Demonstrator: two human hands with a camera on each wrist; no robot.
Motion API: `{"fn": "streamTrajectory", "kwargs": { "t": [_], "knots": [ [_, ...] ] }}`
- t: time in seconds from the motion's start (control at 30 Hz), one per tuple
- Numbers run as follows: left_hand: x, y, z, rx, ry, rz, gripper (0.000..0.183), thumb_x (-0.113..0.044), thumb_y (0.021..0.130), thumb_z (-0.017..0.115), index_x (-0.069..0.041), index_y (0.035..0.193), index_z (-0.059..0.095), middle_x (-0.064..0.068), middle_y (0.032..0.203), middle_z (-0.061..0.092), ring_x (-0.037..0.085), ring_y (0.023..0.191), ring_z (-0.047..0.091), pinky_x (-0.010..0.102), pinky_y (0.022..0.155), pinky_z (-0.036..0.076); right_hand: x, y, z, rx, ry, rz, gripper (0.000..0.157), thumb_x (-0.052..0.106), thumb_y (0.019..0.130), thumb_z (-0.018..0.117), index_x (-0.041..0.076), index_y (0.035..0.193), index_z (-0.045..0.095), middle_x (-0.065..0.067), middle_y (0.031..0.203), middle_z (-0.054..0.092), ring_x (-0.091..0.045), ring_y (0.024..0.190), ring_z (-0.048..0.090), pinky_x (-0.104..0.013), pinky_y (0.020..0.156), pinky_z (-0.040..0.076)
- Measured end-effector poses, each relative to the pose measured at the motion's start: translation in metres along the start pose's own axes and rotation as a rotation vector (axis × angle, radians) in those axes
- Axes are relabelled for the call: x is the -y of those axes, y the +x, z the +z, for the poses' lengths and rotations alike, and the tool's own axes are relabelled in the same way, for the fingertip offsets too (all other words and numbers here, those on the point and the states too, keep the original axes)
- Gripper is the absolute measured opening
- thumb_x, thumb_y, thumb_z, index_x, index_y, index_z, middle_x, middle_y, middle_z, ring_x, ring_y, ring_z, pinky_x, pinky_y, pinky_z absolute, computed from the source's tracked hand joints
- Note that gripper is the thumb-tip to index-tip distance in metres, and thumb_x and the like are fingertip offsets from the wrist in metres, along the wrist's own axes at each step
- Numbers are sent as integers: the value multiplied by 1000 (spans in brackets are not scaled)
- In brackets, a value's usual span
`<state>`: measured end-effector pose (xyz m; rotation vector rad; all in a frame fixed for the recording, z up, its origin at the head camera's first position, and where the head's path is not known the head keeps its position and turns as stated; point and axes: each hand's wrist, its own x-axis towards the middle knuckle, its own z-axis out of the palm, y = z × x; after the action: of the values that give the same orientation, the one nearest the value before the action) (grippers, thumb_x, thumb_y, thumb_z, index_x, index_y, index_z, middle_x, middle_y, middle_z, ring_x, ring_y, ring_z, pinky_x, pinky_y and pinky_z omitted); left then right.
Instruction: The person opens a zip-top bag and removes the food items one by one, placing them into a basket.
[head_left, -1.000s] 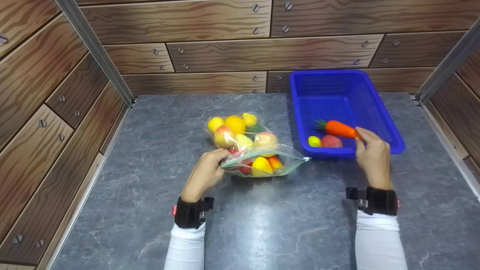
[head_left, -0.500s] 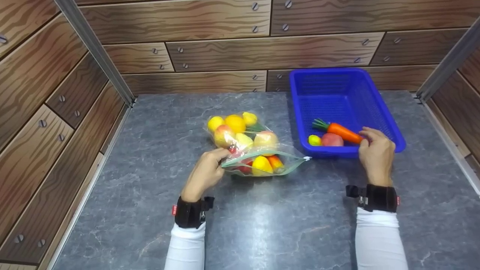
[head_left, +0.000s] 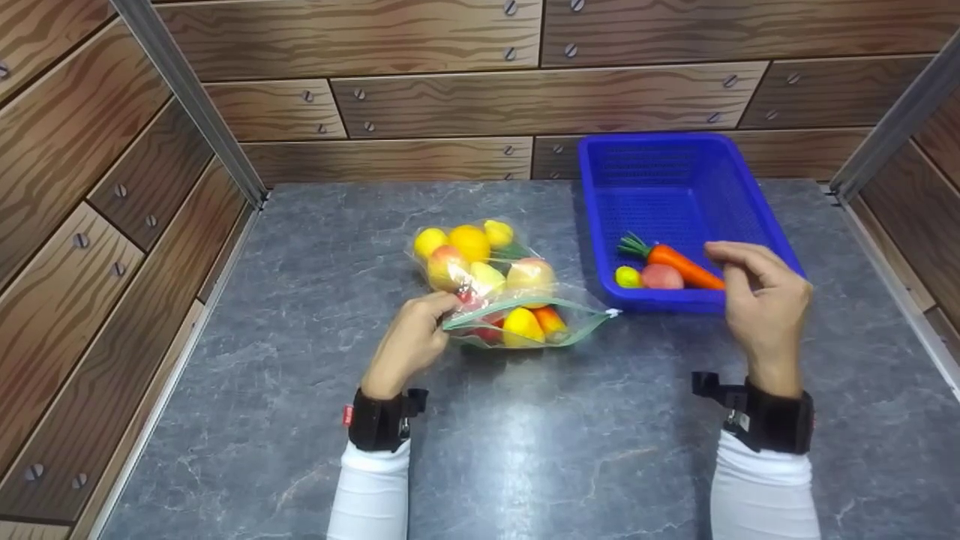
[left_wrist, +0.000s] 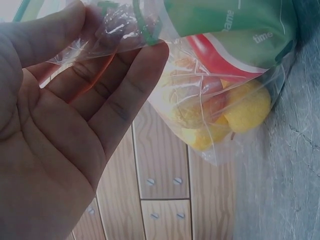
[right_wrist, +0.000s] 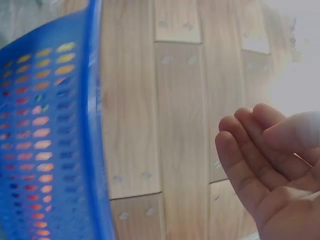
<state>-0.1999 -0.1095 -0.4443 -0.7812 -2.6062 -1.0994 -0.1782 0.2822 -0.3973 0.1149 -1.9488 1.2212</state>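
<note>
In the head view my left hand (head_left: 409, 337) pinches the left end of a clear zip bag (head_left: 495, 309) by its green-edged mouth, which gapes toward me. Fruit fills the bag, among it an orange (head_left: 470, 243), lemons and peaches. The left wrist view shows my thumb and fingers (left_wrist: 132, 85) at the plastic, with printed green and red panels beyond. My right hand (head_left: 769, 307) is above the near right corner of the blue basket (head_left: 652, 301), fingers loosely bent and holding nothing. A carrot (head_left: 684, 266) with green leaves lies in the basket, its tip by the front wall.
Beside the carrot in the basket are a red peach-like fruit (head_left: 661, 277) and a small yellow-green fruit (head_left: 628, 277). The grey marbled tabletop (head_left: 525, 450) is bounded by wood-patterned walls (head_left: 435, 105) at the back and sides.
My right hand has lowered the carrot into the basket, let it go and drawn back slightly to the right. The left hand has stayed on the bag.
</note>
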Motion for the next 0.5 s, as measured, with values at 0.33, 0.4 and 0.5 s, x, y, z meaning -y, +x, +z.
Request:
{"fn": "streamTrajectory", "kwargs": {
  "t": [0.33, 0.4, 0.5],
  "knots": [
    [1, 0, 0, 10, -10, -14, 36, 20, 77, 57, -5, 95, 75, 7, 97, 73, 23, 87, 66, 39, 81, 57, 32, -15, 26, 191, 182, -167, 23, -23, 82, 65, -8, 94, 78, -23, 95, 75, -6, 97, 71, -20, 90, 55],
    [1, 0, 0, 9, -16, -14, 35, 20, 77, 58, -5, 95, 75, 7, 97, 73, 23, 87, 66, 39, 81, 57, 32, -19, 33, 249, 197, -214, 26, -23, 80, 66, -6, 95, 78, -21, 96, 76, -6, 98, 70, -20, 92, 55],
    [0, 0, 0, 9, -20, -13, 35, 20, 77, 58, -5, 95, 75, 7, 96, 73, 23, 87, 66, 39, 81, 57, 33, -26, 45, 339, 200, -282, 28, -23, 79, 68, -4, 96, 79, -17, 96, 77, -7, 99, 70, -20, 94, 53]
  ]
}}
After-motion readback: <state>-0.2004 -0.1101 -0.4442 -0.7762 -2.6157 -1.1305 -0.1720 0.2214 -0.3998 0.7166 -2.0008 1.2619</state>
